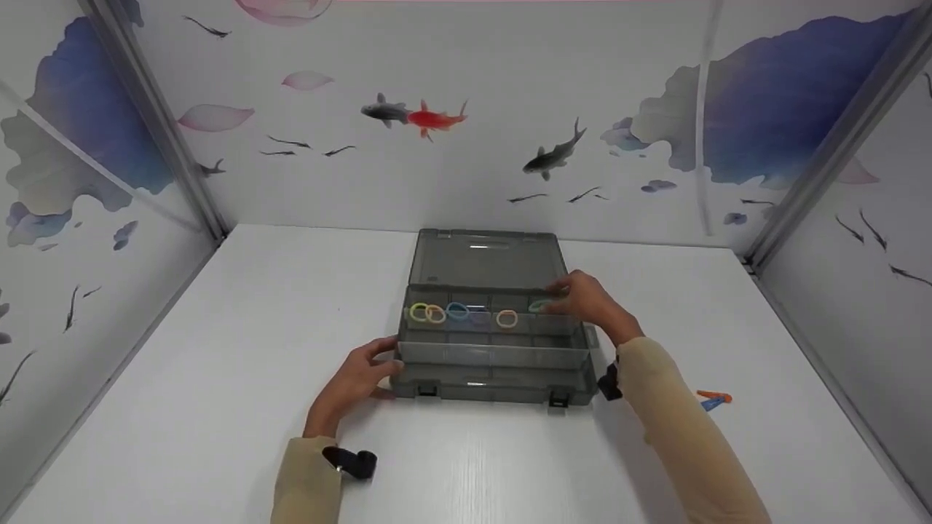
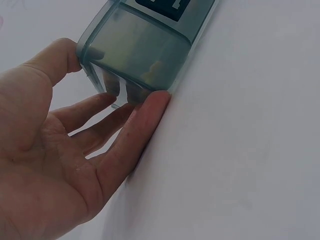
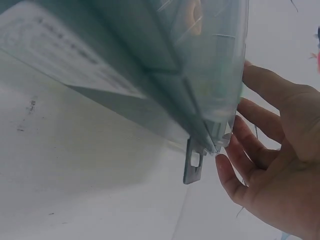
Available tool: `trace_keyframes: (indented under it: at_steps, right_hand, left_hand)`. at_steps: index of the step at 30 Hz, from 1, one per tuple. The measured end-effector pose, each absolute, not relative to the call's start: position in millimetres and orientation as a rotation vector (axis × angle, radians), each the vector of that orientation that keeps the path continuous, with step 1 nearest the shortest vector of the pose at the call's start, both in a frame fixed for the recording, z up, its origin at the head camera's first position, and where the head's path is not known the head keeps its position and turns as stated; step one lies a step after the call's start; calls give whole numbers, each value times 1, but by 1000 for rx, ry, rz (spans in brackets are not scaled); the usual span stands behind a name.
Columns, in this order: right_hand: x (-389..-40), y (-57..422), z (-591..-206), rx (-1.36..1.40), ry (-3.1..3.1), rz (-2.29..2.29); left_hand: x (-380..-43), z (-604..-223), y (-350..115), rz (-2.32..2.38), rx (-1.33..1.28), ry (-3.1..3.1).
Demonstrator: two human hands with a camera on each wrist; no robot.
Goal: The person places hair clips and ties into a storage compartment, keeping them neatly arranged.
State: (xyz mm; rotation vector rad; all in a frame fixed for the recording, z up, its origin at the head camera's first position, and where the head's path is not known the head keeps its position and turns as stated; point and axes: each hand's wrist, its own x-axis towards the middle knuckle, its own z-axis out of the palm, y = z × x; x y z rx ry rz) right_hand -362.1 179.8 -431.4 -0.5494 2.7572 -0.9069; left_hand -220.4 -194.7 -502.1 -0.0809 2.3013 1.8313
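A grey see-through compartment box (image 1: 495, 356) stands on the table, its lid (image 1: 488, 258) folded back. My left hand (image 1: 360, 375) grips its front left corner; in the left wrist view, the thumb is on top and the fingers curl beneath. At the back right of the box, my right hand (image 1: 591, 300) pinches a pale green ring (image 1: 537, 306) between thumb and fingers. The box wall partly hides these fingertips in the right wrist view. Yellow rings (image 1: 420, 312), a blue ring (image 1: 457, 311) and an orange ring (image 1: 507, 319) lie in the back compartments.
Small orange and blue pieces (image 1: 713, 399) lie on the white table (image 1: 218, 364), right of my right forearm. Panels printed with fish and leaves (image 1: 473, 167) enclose the back and sides. A black latch (image 1: 558, 398) juts from the box's front.
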Motion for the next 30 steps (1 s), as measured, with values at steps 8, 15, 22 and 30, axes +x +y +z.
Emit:
trace_keyframes:
  at_steps: [8,15,22,30]
  right_hand:
    - [-350,192,-419,-615,2755,-899]
    - [-329,218,-413,-657,2791,-976]
    - [-306,259,-419,-628,2838,-1042]
    - [-280,313,-422,-563,2964,-1033]
  left_hand:
    - [-220,-502,-193,1837,-92,2289]
    - [-220,-502,-193,1838,-96,2291]
    - [-220,-502,-194,1840,-95,2286]
    - [-219,-500,-195,1826,-86,2292]
